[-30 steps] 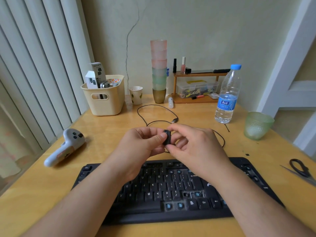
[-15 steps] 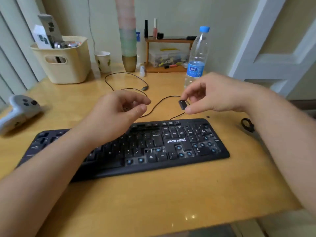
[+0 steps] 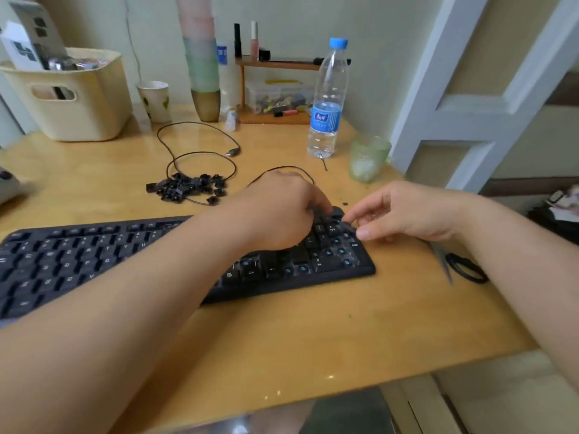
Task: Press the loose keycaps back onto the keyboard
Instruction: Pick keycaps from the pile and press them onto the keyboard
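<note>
At the far left of the worktop [image 3: 313,333] stands a cream basket [image 3: 72,98], and to its right a paper cup [image 3: 155,100] and a tall stack of tumblers [image 3: 202,67]. In front of these, inside a loop of black cable [image 3: 200,155], lies the heap of loose keycaps [image 3: 188,187], well apart from both hands and up-left of them. The keyboard [image 3: 94,255] runs with its long axis left to right along the near side of the worktop; several bare blue switch stems show at its right end.

The left hand [image 3: 282,211] reaches across to that right end, fingers curled down onto the number-pad keys. It seems to be pressing there, though blur hides whether a keycap sits under the fingertips. Just beside it, the right hand [image 3: 404,214] hovers at the keyboard's far right corner with fingers loosely extended; whether it pinches a cap I cannot tell.

For the next cap, the left hand is the nearer one to the heap. Farther right stand a water bottle [image 3: 327,101] and a green glass [image 3: 368,158], and scissors [image 3: 460,266] lie by the right forearm.
</note>
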A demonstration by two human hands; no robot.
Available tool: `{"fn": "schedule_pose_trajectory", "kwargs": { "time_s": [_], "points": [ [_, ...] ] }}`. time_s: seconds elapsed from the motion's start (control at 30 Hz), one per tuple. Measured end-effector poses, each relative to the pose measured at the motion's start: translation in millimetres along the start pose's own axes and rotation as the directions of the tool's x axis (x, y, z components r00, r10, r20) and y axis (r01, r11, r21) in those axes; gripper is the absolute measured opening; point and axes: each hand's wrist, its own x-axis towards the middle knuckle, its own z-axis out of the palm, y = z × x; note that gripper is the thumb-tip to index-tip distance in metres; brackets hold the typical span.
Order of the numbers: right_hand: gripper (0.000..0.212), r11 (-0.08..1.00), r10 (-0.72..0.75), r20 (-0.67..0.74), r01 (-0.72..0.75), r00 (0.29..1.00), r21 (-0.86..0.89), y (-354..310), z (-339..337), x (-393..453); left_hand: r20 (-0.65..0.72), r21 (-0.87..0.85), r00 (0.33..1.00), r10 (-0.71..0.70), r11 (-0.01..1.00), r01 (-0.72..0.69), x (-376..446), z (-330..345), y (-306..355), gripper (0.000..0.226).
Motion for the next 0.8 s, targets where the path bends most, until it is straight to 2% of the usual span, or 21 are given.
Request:
{"fn": "schedule_pose_trajectory", "kwargs": {
  "time_s": [0.17,0.27,0.4,0.6,0.73,0.8],
  "points": [
    [0.028,0.999,0.038,0.078,-0.039,0.996,0.013,4,-4,8,-0.021,-0.151,0.997,-0.073,0.986,0.069,-5,11,7,0.065],
    [0.031,0.999,0.050,0.091,-0.050,0.995,0.000,1,-5,10,-0.011,-0.140,0.998,-0.061,0.988,0.059,-8,17,4,0.066],
    [0.028,0.996,0.044,0.046,-0.040,0.998,-0.081,-9,-4,11,0.000,-0.067,0.999,-0.047,0.997,0.047,-6,26,1,0.078],
    [0.025,0.966,0.028,-0.002,-0.028,1.000,-0.256,-26,-2,9,0.010,-0.060,0.999,-0.044,0.997,0.044,-9,29,6,0.071],
    [0.015,0.902,0.004,-0.103,-0.048,0.995,-0.429,-33,-3,15,0.034,-0.057,0.999,-0.034,0.998,0.036,-12,28,13,0.060],
    [0.015,0.915,0.025,-0.091,-0.059,0.996,-0.398,-34,-2,15,0.051,-0.045,0.998,-0.032,0.998,0.035,-11,29,14,0.059]
  ]
}}
